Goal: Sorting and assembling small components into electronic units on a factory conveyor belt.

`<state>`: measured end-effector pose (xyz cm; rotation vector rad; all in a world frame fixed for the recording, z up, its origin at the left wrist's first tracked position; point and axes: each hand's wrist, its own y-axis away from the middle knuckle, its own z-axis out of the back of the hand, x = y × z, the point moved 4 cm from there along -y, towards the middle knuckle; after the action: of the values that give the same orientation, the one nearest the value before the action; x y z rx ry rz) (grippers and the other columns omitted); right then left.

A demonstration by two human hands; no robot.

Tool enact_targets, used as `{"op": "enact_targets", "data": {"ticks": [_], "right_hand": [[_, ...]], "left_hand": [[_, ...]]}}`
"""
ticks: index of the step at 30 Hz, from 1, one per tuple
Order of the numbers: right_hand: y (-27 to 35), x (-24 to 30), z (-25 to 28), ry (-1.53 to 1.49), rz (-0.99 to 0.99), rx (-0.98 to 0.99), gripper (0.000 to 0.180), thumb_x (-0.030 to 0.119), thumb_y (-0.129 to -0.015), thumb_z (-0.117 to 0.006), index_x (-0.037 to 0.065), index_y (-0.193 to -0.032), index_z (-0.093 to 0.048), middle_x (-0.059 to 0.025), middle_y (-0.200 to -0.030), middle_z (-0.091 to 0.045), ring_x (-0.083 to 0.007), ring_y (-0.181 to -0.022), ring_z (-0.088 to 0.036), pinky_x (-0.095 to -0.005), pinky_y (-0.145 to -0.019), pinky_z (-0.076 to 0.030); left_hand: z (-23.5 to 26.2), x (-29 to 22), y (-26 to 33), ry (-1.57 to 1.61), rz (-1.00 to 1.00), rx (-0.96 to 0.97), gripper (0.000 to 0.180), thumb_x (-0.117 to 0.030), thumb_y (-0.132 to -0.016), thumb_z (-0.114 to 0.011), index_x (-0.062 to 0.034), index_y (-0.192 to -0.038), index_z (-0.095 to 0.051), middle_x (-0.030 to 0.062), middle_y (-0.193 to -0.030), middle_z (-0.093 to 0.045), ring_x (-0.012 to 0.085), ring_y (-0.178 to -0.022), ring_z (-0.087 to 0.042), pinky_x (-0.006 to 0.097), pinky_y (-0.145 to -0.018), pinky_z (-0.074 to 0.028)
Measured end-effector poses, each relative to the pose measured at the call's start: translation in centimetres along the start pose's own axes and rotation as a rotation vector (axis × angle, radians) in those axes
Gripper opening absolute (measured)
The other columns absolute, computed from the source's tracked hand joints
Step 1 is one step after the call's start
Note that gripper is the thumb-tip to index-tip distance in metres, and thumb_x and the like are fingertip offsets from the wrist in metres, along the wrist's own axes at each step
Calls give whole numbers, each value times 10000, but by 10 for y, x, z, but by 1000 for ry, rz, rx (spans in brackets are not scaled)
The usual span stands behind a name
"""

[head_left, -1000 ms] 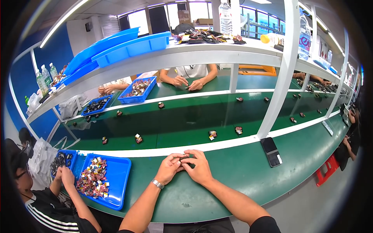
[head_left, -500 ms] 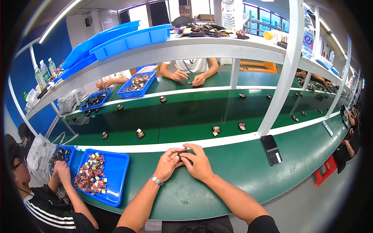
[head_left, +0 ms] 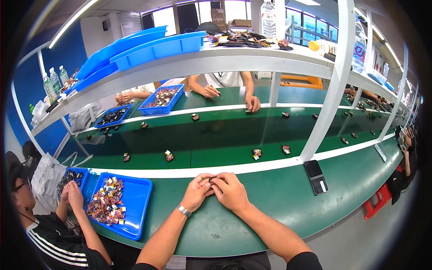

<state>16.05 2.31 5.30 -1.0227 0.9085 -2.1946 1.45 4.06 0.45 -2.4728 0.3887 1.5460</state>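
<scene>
Both my hands meet over the green table, around a small dark part with reddish wires [head_left: 212,180]. My left hand [head_left: 196,194], with a metal watch at the wrist, grips this part between its curled fingers. From the other side my right hand [head_left: 231,194] pinches the same part with thumb and fingertips. Fingers cover most of it, so its exact kind is hidden. To the left of my hands lies a blue tray [head_left: 143,198] with a heap of small red, yellow and white wired parts [head_left: 107,202].
A green conveyor belt [head_left: 216,148] carrying spaced small wired parts [head_left: 257,154] runs beyond the white rail. A dark phone-like device [head_left: 316,177] lies right, near a white post [head_left: 330,85]. Left, a co-worker [head_left: 58,238] works by a smaller blue tray [head_left: 83,173]. A shelf [head_left: 180,60] spans above.
Across the belt, a co-worker's hand has reached down to a small part at the belt's edge. My hands keep hold of the dark part, their fingers slightly shifted. The whole view has shifted slightly.
</scene>
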Motion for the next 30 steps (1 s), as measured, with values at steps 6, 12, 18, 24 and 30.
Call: {"op": "enact_targets", "data": {"ticks": [6,12,18,24,30], "right_hand": [[3,-2,-4,63,25,-10,133,69,-779,-702,66,-908,-671,-39,-938,-598,-218,-841,-599,-338,-649,-546],[3,-1,-5,73,23,-32,117,59,-776,-691,60,-890,-664,-40,-915,-596,-217,-834,-599,-332,-641,-544],[3,-2,-7,130,62,-21,110,46,-761,-672,46,-869,-652,-44,-908,-594,-222,-816,-598,-329,-642,-539],[1,-4,-3,47,37,13,168,41,-756,-696,47,-920,-663,-51,-951,-608,-230,-870,-610,-325,-682,-537],[6,-22,-8,-331,-312,61,201,26,-821,-702,23,-1021,-686,-100,-989,-650,-213,-783,-669,-297,-681,-555]], "left_hand": [[0,1,0,-33,17,-20,271,-40,-992,-483,-23,-1262,-462,122,-1227,-607,197,-1121,-597,362,-959,-512],[1,1,1,-58,38,-39,269,-27,-989,-477,-21,-1258,-466,115,-1225,-607,190,-1107,-603,353,-941,-524],[-3,0,1,-63,12,-58,265,-31,-981,-491,-23,-1245,-475,98,-1163,-632,179,-1066,-617,351,-911,-538],[-1,4,-2,-103,-15,-131,201,-50,-975,-521,-13,-1172,-527,95,-1096,-657,160,-959,-650,335,-847,-565],[-2,5,-1,-245,-68,-238,151,-48,-963,-543,-29,-1113,-554,64,-1005,-674,125,-896,-646,277,-745,-555]]}}
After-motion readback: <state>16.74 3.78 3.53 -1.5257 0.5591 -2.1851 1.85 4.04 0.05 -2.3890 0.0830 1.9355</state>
